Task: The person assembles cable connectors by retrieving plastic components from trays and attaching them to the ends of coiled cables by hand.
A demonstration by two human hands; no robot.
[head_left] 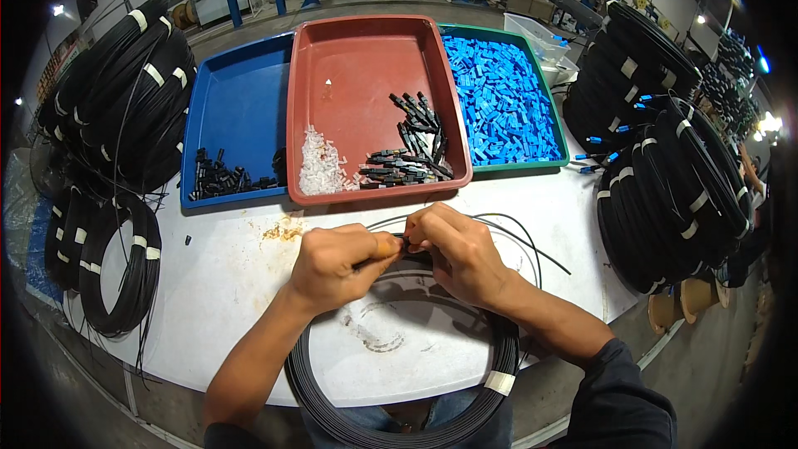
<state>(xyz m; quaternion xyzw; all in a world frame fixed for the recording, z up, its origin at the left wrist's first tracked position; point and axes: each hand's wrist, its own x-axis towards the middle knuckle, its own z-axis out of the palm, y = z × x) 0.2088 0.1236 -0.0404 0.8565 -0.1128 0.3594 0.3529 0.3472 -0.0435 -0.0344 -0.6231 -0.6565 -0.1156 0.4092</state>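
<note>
My left hand (pixel 342 264) and my right hand (pixel 462 254) meet over the far side of a black cable coil (pixel 317 399). The fingers of both are closed in a pinch on the black cable. A small dark part shows between the fingertips, mostly hidden, so its kind cannot be made out. The coil lies on the white table (pixel 224 316) and hangs over its near edge, with a pale tape band (pixel 499 382) at its right. From beside my right hand, a loose cable end (pixel 549 256) reaches out to the right.
Ahead stand a blue tray (pixel 241 100) with black parts, a red tray (pixel 366 58) with clear pieces and black connectors, and a green tray (pixel 555 129) of blue connectors. Stacked cable coils flank the table at left (pixel 116 108) and right (pixel 677 191).
</note>
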